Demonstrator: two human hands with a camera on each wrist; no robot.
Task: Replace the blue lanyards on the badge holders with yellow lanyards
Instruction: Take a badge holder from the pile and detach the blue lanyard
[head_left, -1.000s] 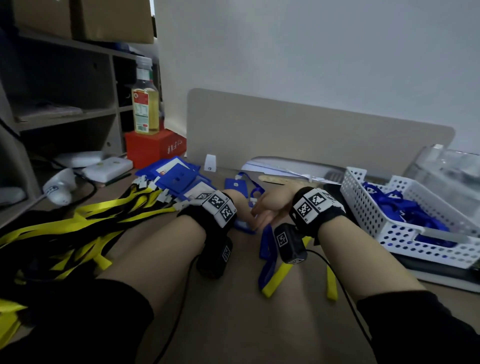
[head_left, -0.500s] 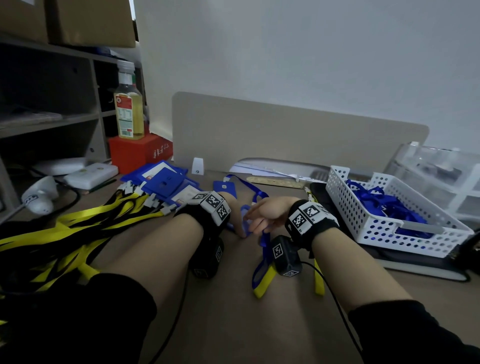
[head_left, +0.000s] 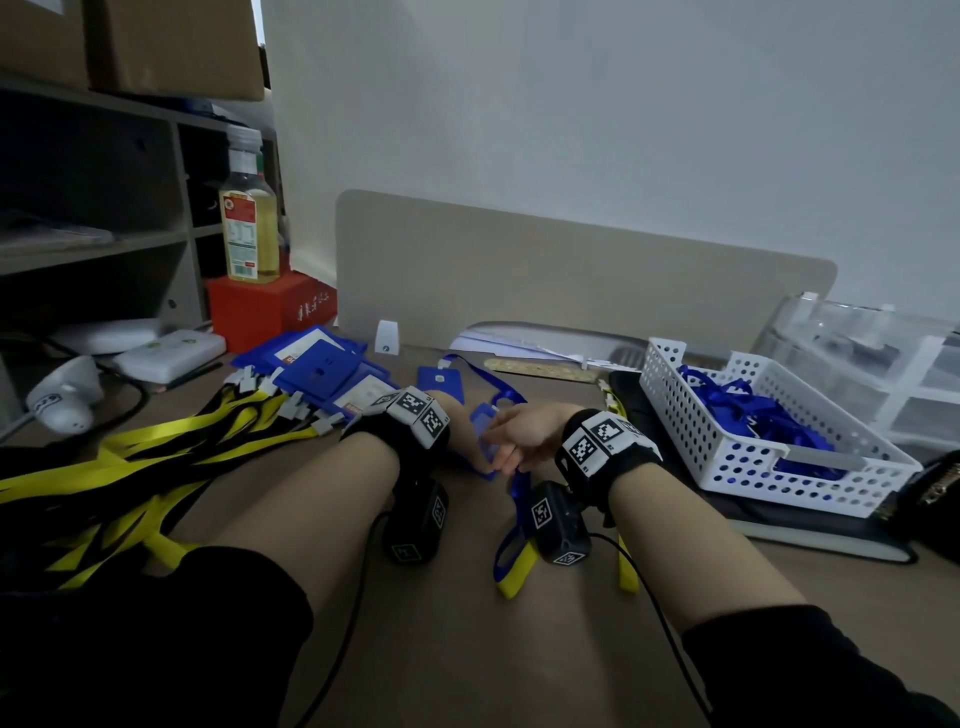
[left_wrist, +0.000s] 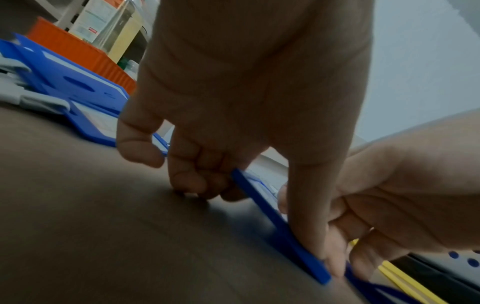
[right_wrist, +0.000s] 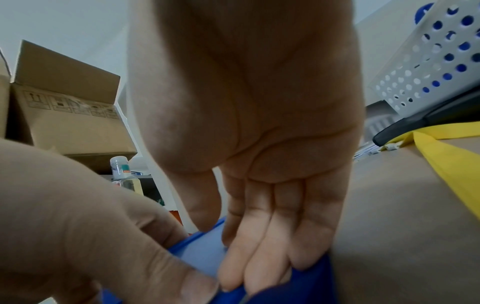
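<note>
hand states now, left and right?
Left hand: pinching the blue badge holder.
Right hand: fingers on the same holder near its blue lanyard; grip unclear.

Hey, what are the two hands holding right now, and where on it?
Both grip one blue badge holder: the left hand pinches its long edge, and the right hand pinches the end where the blue lanyard attaches.

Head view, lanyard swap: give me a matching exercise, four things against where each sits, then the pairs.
Things:
1. blue lanyards
2. bottle
3. badge holder
4. yellow lanyards

Places:
A. on the red box
B. between left hand and right hand
C. spread across the desk's left side
D. in the white basket

Pairs: 1-D, 2-A, 3-B, 4-C
</note>
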